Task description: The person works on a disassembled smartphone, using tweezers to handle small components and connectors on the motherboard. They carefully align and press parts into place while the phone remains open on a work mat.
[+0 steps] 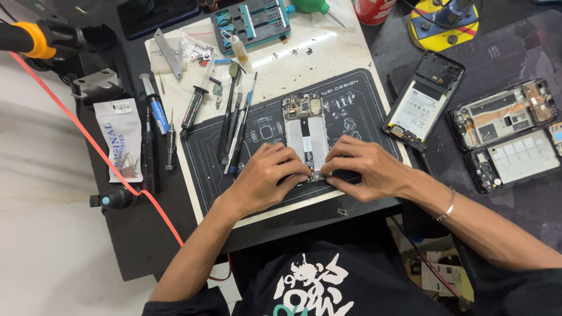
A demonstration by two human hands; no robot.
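Two hands meet at the near end of your opened phone frame [305,139], a slim white-and-metal rectangle with circuitry exposed at its far end, lying on the black rubbery work mat [363,105]. Your left hand [266,175] and right hand [363,168] pinch its lower edge with curled fingertips.

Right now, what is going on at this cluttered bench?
A person is bent over an opened phone frame with its circuit board bare, which lies on a black repair mat. The left hand and the right hand both press fingertips on the frame's lower end. A row of slim hand tools lies just left of it, and three more opened phones lie to the right, untouched.
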